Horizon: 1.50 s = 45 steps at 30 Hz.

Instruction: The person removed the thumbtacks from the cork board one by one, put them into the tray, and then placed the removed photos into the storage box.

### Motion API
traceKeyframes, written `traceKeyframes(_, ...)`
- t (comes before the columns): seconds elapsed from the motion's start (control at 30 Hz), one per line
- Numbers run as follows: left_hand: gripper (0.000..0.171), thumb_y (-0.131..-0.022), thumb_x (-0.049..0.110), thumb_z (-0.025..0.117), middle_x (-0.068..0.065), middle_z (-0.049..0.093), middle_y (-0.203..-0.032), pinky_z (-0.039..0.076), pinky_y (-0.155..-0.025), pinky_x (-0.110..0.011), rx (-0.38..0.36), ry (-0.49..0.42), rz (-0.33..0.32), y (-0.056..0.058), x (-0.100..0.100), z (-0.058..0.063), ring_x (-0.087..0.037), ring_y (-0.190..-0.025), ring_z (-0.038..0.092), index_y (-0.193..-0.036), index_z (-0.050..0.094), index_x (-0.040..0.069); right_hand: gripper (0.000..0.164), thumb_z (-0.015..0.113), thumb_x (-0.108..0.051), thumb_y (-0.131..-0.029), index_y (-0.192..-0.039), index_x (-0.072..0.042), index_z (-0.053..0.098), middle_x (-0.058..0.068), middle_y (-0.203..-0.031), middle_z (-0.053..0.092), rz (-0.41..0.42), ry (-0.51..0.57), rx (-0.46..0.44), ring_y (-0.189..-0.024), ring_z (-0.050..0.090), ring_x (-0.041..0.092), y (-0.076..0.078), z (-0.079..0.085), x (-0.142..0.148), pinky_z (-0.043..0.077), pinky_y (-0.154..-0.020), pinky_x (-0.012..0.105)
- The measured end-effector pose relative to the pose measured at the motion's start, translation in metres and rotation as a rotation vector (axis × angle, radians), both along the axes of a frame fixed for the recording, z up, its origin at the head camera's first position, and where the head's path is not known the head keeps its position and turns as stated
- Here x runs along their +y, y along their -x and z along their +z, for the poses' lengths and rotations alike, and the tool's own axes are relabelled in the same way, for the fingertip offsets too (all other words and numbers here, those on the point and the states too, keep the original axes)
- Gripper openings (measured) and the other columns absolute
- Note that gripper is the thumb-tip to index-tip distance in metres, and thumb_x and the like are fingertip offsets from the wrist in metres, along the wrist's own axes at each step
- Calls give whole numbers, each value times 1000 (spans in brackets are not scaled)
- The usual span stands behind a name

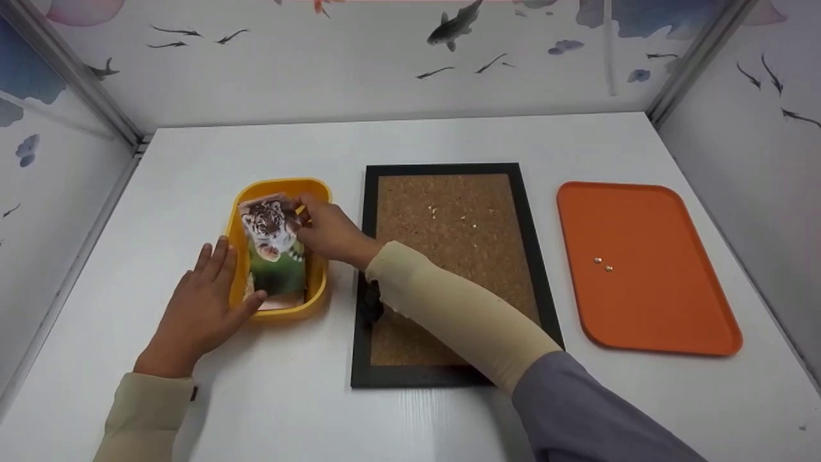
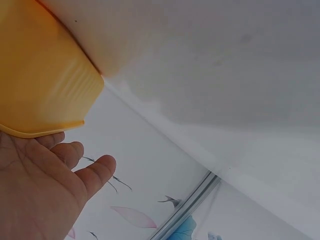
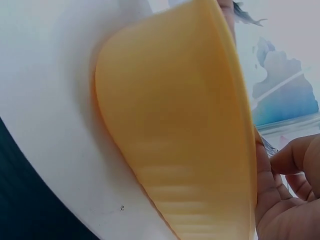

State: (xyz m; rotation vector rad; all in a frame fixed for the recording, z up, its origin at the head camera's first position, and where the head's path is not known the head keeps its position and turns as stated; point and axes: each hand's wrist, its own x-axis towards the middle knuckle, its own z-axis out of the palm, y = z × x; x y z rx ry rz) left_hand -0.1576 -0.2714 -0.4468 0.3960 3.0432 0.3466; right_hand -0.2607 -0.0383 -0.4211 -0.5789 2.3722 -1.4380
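Note:
A yellow plastic bin [image 1: 319,292] stands on the left of the white table, its outer wall also filling much of the right wrist view. Inside lies a picture card [image 1: 272,247] showing a tiger cub on green. My right hand [image 1: 333,232] reaches across and pinches the card's upper right edge between thumb and fingers. On the bin's left side my left hand [image 1: 202,305] rests with fingers straight along the rim and thumb over the near corner. In the left wrist view this hand [image 2: 42,182] touches the yellow rim from outside. The bin's floor is mostly hidden by the card.
A black-framed cork board [image 1: 449,250] lies mid-table under my right forearm, with several small shiny pieces on it. A dark object [image 1: 372,301] sits at its left edge, partly hidden by the sleeve. Two small metallic bits [image 1: 603,264] lie on the orange tray [image 1: 660,308] at right.

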Motion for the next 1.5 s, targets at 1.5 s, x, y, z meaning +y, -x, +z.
traceKeyframes(1.5, 95, -98, 64, 41, -21, 3, -164, 17, -108, -70, -3, 3, -8, 1, 0, 0, -44, -149, 1, -155, 12, -6, 39, 56, -27, -100, -136, -14, 53, 0, -114, 57, 114, -413, 453, -95, 53, 12, -20, 2, -13, 47, -82, 23)
